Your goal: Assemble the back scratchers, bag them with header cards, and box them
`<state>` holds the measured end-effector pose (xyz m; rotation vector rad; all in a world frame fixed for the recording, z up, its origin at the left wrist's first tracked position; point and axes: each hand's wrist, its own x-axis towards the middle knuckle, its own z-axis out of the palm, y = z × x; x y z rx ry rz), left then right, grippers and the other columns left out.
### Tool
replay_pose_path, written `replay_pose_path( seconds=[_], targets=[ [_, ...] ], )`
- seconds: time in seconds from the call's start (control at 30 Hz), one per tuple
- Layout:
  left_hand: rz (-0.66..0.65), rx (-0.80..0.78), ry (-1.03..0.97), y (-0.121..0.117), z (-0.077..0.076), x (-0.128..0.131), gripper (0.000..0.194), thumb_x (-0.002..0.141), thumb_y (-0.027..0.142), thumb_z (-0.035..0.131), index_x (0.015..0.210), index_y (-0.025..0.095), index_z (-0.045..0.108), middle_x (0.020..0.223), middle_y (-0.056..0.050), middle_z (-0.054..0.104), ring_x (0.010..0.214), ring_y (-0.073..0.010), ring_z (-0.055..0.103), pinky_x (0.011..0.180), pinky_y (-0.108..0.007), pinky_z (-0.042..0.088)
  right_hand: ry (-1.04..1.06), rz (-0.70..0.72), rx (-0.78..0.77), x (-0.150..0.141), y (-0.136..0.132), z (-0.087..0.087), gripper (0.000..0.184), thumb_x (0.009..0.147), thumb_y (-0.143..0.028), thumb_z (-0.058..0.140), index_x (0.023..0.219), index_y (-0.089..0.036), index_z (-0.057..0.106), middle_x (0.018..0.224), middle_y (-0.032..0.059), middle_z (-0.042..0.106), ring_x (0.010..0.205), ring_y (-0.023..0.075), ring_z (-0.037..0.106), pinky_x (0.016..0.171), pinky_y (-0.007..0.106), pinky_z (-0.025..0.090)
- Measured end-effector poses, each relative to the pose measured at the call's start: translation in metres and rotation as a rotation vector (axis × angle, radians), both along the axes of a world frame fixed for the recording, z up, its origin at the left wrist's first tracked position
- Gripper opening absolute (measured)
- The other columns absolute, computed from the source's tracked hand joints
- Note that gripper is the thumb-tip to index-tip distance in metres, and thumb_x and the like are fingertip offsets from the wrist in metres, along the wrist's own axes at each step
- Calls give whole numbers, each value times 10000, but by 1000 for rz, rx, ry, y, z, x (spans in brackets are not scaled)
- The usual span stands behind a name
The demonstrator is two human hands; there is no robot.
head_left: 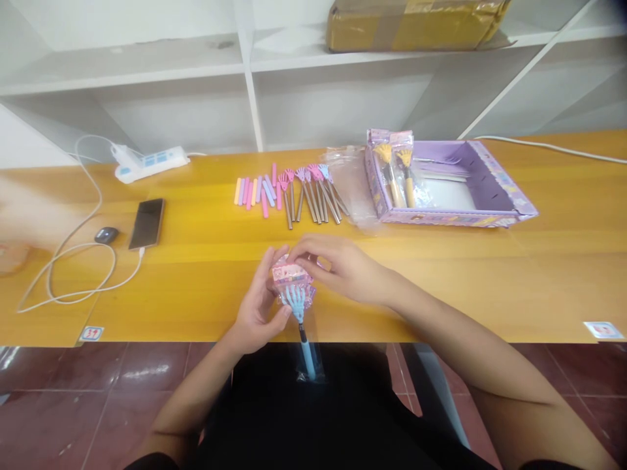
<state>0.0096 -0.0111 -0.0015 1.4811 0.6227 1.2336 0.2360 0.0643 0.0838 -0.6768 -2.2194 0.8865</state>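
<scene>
A light-blue back scratcher (295,301) with a hand-shaped head lies inside a clear plastic bag with a pink printed header card (289,273). My left hand (259,307) grips the bagged back scratcher from the left, its thumb beside the blue head. The handle hangs down past the table's front edge. At the top of the bag, the fingers of my right hand (337,264) are closed on the header card. Behind my hands lie several back scratchers (313,192) with bare metal stems. To their left are several coloured handle sleeves (255,189).
A purple display box (504,189) stands at the right, with two bagged yellow back scratchers (394,173) at its left end. Clear bags (350,183) lie beside it. Leftward are a phone (147,223), a cable and a power strip (151,163). A carton (416,26) sits on the shelf.
</scene>
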Motion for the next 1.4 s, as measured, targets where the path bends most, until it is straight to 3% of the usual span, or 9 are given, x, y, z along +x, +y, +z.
replay_pose_path(
  seconds=[0.17,0.37,0.5,0.67,0.77,1.03,1.23,1.4],
  targets=[
    [30,-2,0,-1,-3,1,937,1038,307,706,1774,439,140,1829,-97,303,1533,-310,542,1234,-500,527,62,-39,-12,2,5,5,217,1116,-233,560,1145,-233,775,1096,60,790,991,191,742,886,355,589],
    [21,-10,13,-1,-9,1,922,1038,316,698,1777,407,156,1773,-122,407,1517,-326,560,1234,-506,522,113,-36,-95,7,13,8,228,1094,-229,598,1126,-212,824,1050,58,788,935,170,736,823,320,585],
    [37,41,36,2,-11,3,919,1046,344,681,1781,398,131,1784,-129,384,1532,-346,549,1243,-555,509,127,-99,-143,1,15,11,180,1052,-245,662,1074,-217,838,1026,52,795,912,169,735,786,312,585],
    [49,0,79,6,-5,6,891,1029,394,695,1772,344,206,1794,-146,353,1594,-386,472,1277,-585,473,145,-144,-186,-9,14,16,106,1012,-254,708,1027,-216,806,1004,38,800,891,166,746,829,333,608],
    [55,-9,83,7,1,7,882,1016,381,708,1756,334,231,1754,-162,402,1546,-379,523,1247,-574,501,157,-154,-194,-12,15,14,85,1011,-251,710,1028,-215,786,1010,38,804,894,168,752,842,347,620],
    [66,41,56,8,-3,8,733,1007,314,705,1655,315,362,1572,-152,536,1374,-308,622,1120,-470,566,177,-199,-114,-13,15,8,51,1006,-217,726,1028,-208,770,969,24,792,852,148,733,813,316,603],
    [50,29,93,9,4,9,706,994,301,703,1633,311,403,1556,-149,520,1329,-305,625,1068,-433,577,160,-145,-49,-11,13,6,72,1033,-212,694,1057,-222,761,994,23,779,886,154,728,813,315,596],
    [64,33,138,10,6,9,674,966,246,691,1594,292,451,1464,-134,561,1226,-279,653,1022,-405,586,167,-184,43,-13,12,2,86,1039,-185,683,1067,-224,755,978,23,773,882,158,720,806,318,590]
  ],
)
